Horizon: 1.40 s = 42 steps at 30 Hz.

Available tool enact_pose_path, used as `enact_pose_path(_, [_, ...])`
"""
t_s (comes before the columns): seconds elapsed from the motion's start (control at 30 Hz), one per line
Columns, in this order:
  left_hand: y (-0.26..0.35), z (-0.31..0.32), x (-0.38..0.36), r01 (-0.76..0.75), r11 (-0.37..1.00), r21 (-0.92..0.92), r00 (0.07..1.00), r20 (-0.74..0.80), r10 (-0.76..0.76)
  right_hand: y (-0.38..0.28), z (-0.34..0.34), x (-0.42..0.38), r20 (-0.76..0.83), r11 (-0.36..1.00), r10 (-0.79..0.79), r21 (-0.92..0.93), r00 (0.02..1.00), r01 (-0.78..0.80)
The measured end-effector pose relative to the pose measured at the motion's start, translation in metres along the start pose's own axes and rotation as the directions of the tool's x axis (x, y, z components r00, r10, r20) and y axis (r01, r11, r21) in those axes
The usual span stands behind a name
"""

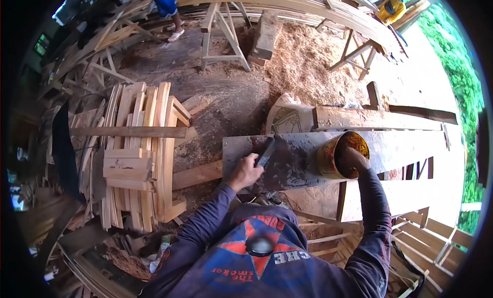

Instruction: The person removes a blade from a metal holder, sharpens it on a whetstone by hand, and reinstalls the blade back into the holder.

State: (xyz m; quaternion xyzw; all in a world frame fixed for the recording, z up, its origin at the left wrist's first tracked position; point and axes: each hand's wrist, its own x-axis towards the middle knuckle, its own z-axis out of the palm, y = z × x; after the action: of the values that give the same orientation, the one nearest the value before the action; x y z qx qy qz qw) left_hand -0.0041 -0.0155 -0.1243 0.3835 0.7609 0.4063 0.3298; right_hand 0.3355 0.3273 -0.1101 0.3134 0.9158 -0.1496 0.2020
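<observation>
A dark, flat tool or strip is in my left hand, whose fingers are closed round its lower end, over the stained board. To the right, a round yellow can lies tilted or stands on the same board with its mouth facing up and right. My right hand reaches into the can's opening. Its fingers are hidden inside, so what they hold cannot be made out. Orange-brown residue coats the can's inner wall.
Stacked wood pieces lie at the left. A thick beam runs behind the board. Sawhorses carry long planks farther back, near sawdust. One person stands at the back left, another at the back right.
</observation>
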Motion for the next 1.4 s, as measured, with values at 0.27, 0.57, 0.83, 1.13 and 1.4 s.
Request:
enact_pose_path(0.27, [-0.032,-0.009,0.018,0.213,0.884,-0.415,0.941,0.329,-0.073,-0.075,-0.085,-0.077,-0.199,0.947,0.201,0.292,0.959,-0.137])
enact_pose_path(0.57, [-0.017,0.049,0.037,0.052,0.998,-0.045,0.971,0.237,-0.04,-0.115,-0.112,-0.131,-0.336,0.673,0.461,0.736,0.821,-0.077])
enact_pose_path(0.83, [-0.01,0.036,0.045,-0.149,0.937,0.315,0.979,0.177,0.096,-0.22,-0.096,-0.092,-0.389,0.64,0.248,0.753,0.887,0.151])
enact_pose_path(1.13, [0.007,0.028,0.08,-0.383,0.826,0.413,0.919,0.08,0.387,-0.263,-0.066,-0.059,-0.55,0.85,0.228,0.515,0.804,0.111])
enact_pose_path(1.4, [-0.012,-0.012,0.088,-0.532,0.831,0.164,0.834,-0.07,0.548,-0.301,0.048,-0.028,-0.669,0.849,0.402,0.529,0.625,0.02])
